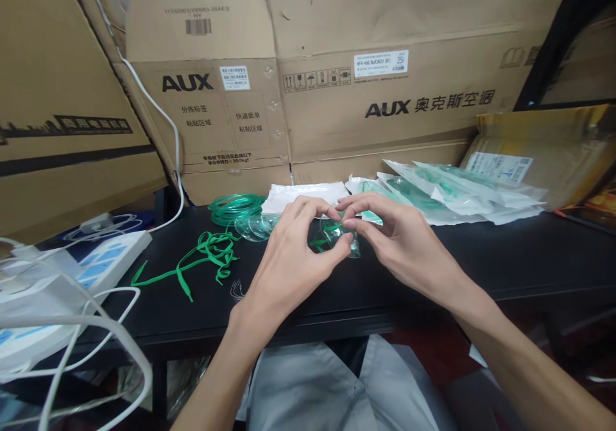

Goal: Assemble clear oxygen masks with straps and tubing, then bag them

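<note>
Between the left hand [299,248] and right hand [402,232], a small clear plastic piece with green inside [355,249] sat above the black bench [491,261]. Fingertips gathered closely; whether either grip clamped it could not be told. Fine fingertip adjustment seemed in hand, calling next for steady support.

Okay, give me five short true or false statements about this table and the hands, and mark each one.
1. The left hand and right hand are both at a clear plastic piece. True.
2. The tangle of green straps lies right of the white packets. False: the green straps lie left of the white packets.
3. The coil of tubing is green. True.
4. The power strip is at the right end. False: the power strip is at the left.
5. The cardboard at the back is plain, without print. False: the cardboard carries printing.
</note>
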Motion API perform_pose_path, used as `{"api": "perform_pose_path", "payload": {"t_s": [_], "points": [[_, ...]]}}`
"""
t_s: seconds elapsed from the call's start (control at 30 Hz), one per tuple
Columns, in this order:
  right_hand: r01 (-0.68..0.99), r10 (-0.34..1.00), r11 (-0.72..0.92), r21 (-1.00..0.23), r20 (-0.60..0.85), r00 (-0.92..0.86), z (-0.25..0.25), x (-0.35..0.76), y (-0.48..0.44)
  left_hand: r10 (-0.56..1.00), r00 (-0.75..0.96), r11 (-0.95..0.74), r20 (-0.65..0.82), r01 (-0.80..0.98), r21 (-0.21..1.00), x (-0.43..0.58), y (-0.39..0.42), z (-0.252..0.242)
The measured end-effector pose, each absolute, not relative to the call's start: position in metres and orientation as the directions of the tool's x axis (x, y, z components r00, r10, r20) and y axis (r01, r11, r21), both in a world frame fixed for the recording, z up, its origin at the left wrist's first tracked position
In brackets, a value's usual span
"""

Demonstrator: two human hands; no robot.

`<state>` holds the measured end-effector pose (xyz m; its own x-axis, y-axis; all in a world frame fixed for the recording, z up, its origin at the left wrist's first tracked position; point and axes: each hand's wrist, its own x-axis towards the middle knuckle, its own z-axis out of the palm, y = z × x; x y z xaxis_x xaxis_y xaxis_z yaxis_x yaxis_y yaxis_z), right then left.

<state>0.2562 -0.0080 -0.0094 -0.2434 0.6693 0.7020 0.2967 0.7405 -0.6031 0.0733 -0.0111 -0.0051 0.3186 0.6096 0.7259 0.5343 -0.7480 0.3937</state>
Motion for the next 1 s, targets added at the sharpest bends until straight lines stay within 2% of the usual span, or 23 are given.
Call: {"api": "perform_pose_path", "payload": {"t_s": [0.5,0.8,1.0], "points": [[0.395,0.657,0.733,-0.554,0.726,-0.202,-0.002,0.268,-0.003,0.615,0.328,-0.711,0.717,0.623,0.326,0.064,-0.011,0.001],[0.494,0.640,0.716,-0.494,0.747,-0.181,0.002,0.277,-0.001,0.639,0.317,-0.689,0.700,0.641,0.338,0.057,-0.008,0.001],[0.510,0.650,0.688,-0.516,0.751,-0.117,0.002,0.284,0.003,0.659,0.304,-0.668,0.689,0.658,0.348,0.054,-0.006,0.000]]}}
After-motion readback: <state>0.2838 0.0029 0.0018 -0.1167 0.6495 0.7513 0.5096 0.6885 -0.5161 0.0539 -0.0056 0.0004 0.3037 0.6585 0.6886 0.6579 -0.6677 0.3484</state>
